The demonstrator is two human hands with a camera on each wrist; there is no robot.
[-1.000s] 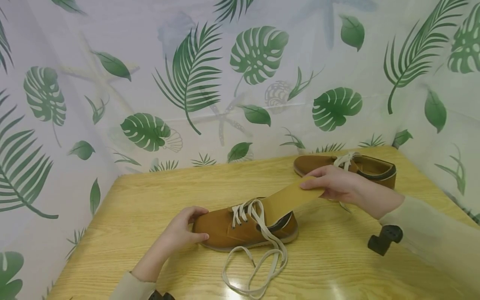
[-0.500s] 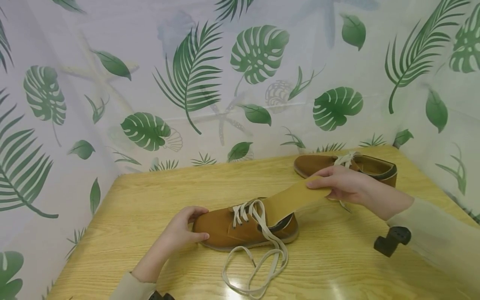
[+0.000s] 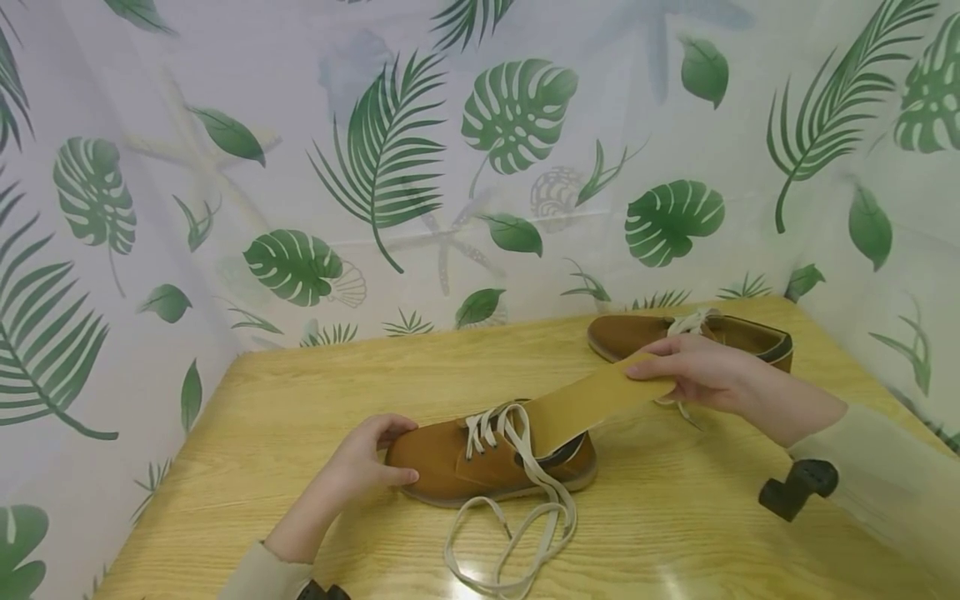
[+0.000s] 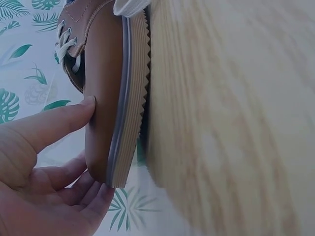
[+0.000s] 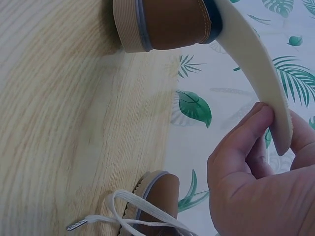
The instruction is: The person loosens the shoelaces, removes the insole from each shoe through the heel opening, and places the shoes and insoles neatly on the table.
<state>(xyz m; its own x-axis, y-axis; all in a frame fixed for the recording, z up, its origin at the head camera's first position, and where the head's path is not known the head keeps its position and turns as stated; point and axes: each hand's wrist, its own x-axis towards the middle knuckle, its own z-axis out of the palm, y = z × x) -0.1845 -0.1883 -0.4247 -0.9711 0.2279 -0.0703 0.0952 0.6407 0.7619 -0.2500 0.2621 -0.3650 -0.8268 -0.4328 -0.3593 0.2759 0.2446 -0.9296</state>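
Observation:
A brown lace-up shoe [image 3: 442, 458] sits on the table, toe to the left. My left hand [image 3: 365, 454] grips its toe, with thumb and fingers on either side; the left wrist view shows the thumb against the brown upper [image 4: 103, 113]. Out of the shoe's opening slants a yellow-tan insole [image 3: 585, 404], its front end hidden inside the shoe. Between thumb and fingers, my right hand [image 3: 693, 371] pinches the raised heel end. Seen edge-on in the right wrist view, the insole [image 5: 256, 61] looks pale and bends in a curve.
A second brown shoe [image 3: 626, 333] with white laces stands at the back right, partly behind my right hand. Loose white laces [image 3: 566, 517] from the near shoe trail over the wooden table [image 3: 315, 375]. A leaf-patterned cloth [image 3: 420, 317] hangs behind the table.
My right hand has drawn a little to the right with the insole, and more of the insole shows outside the shoe. The left hand and the shoe stay in place.

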